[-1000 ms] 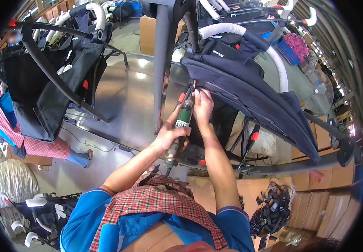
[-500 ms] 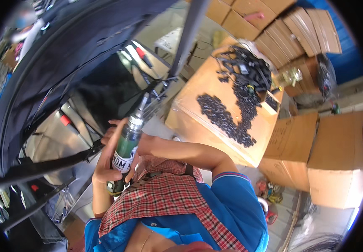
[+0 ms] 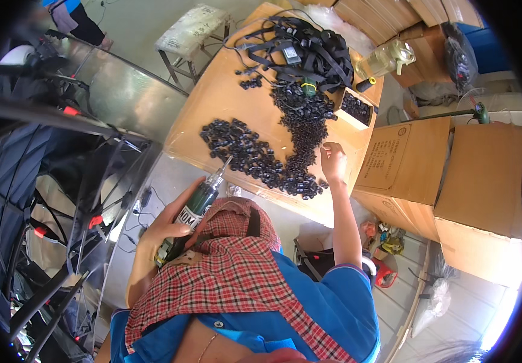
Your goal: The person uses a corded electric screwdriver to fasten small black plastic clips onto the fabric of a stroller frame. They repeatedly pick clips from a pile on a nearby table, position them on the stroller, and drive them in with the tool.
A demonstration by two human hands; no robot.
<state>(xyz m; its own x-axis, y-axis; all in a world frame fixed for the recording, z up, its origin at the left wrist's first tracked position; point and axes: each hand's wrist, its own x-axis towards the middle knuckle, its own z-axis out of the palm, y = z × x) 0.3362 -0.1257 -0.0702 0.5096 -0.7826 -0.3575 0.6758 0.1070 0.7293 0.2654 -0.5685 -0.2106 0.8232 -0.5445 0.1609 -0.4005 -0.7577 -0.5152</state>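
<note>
In my left hand (image 3: 173,221) is an electric screwdriver (image 3: 195,206) with a dark green body and a silver nose, its bit pointing up and away toward the table. My fingers wrap around its barrel. Over the table's right part, my right hand (image 3: 333,162) is beside a heap of small black parts (image 3: 306,142), with its fingers curled together. Whatever they may hold is too small to make out. Larger black plastic pieces (image 3: 236,142) lie in a band along the table's near side.
The cardboard-topped table (image 3: 203,100) also carries tangled black straps (image 3: 324,51), a small box of black parts (image 3: 354,107) and a clear jug (image 3: 385,58). Black-framed folding structures (image 3: 61,199) crowd the left. Cartons (image 3: 403,157) stand right; a stool (image 3: 191,29) is behind.
I have turned right, away from the dark fabric frame. My right hand has left the frame area and reached out to the small black parts. The screwdriver stays in my left hand.
</note>
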